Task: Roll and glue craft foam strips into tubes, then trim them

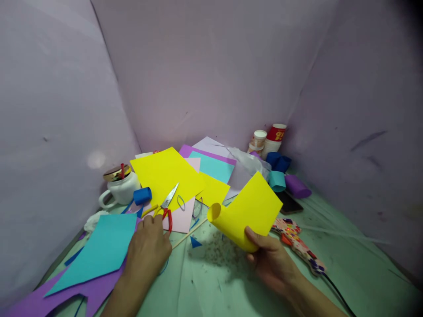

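My right hand [271,259] pinches the lower edge of a yellow sheet [254,207], thumb on top; the sheet's left end curls into a roll. My left hand [150,244] is at the red-handled end of the scissors [169,198], its fingers bent down. Whether it grips the handles cannot be made out. The scissors lie on a large yellow sheet [161,171], blades pointing up and right, beside a yellow-handled tool [150,210]. A thin wooden stick [189,234] runs just right of my left hand. A turquoise sheet [102,246] on purple paper [105,284] lies left of my left wrist.
A white mug [124,189] and blue roll [142,195] stand at the left. Paper cups [272,145], blue, turquoise and purple rolls [297,186] and a dark phone [287,203] are at the back right. A patterned glue gun [302,246] with a black cord lies right.
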